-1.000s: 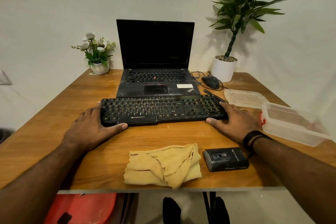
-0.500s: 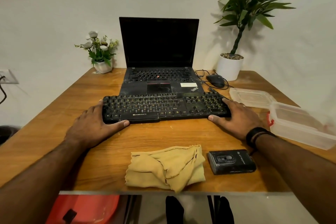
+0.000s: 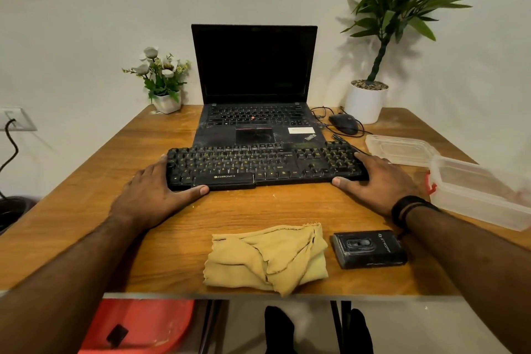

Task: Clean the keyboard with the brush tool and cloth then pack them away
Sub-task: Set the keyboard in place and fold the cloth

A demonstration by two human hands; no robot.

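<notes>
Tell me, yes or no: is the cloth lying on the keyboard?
No, the cloth lies on the table, nearer the person than the keyboard.

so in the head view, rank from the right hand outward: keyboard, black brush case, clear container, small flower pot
From the right hand, nearest first:
1. Keyboard: touching, hand rests at its right end.
2. Clear container: just right of the hand. The black brush case, near the table's front edge by the wrist, is too close to call against it.
3. Small flower pot: far back left corner.
</notes>
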